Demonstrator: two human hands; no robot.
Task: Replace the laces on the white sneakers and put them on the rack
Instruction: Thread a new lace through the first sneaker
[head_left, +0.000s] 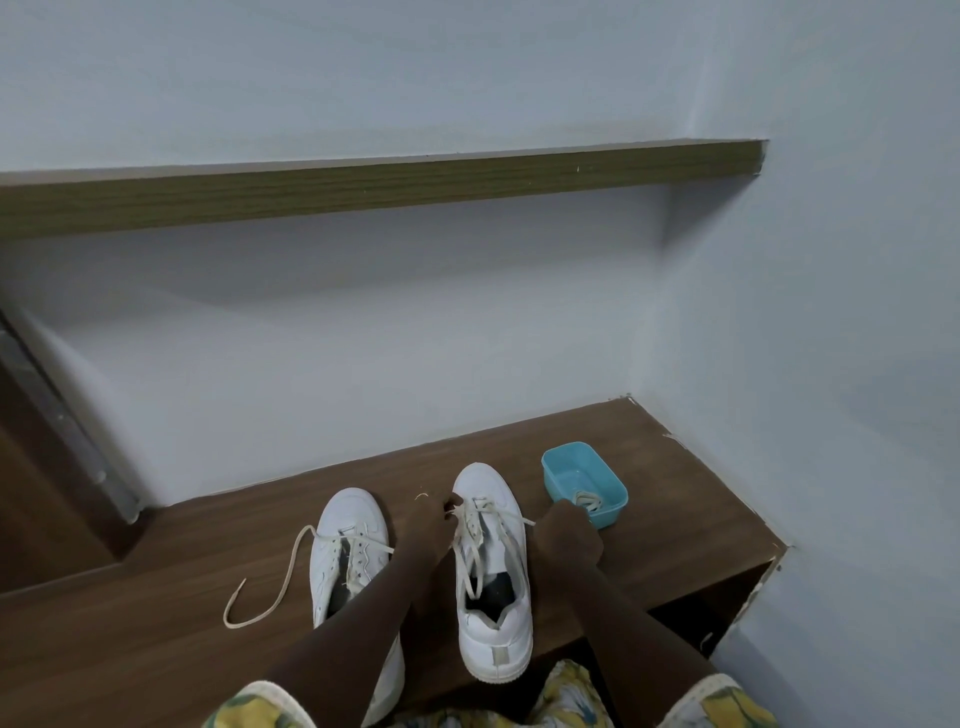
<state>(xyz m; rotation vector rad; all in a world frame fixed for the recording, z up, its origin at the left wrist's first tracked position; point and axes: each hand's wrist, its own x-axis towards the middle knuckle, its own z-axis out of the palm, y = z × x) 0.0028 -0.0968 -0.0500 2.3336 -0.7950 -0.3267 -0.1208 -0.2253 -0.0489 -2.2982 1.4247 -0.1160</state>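
Note:
Two white sneakers stand side by side on a brown wooden top (156, 649), toes toward the wall. The left sneaker (349, 551) has a loose off-white lace (270, 582) trailing out to its left. The right sneaker (491, 582) is partly laced. My left hand (428, 525) pinches its lace near the top eyelets on its left side. My right hand (566, 535) rests beside the shoe's right side, fingers curled at the lace there; the grip itself is hard to make out.
A light blue plastic tub (584, 483) with a coiled lace inside stands right of the sneakers. A wooden shelf (363, 192) runs along the pale wall above. The wooden top ends at a corner on the right, with a dark opening below.

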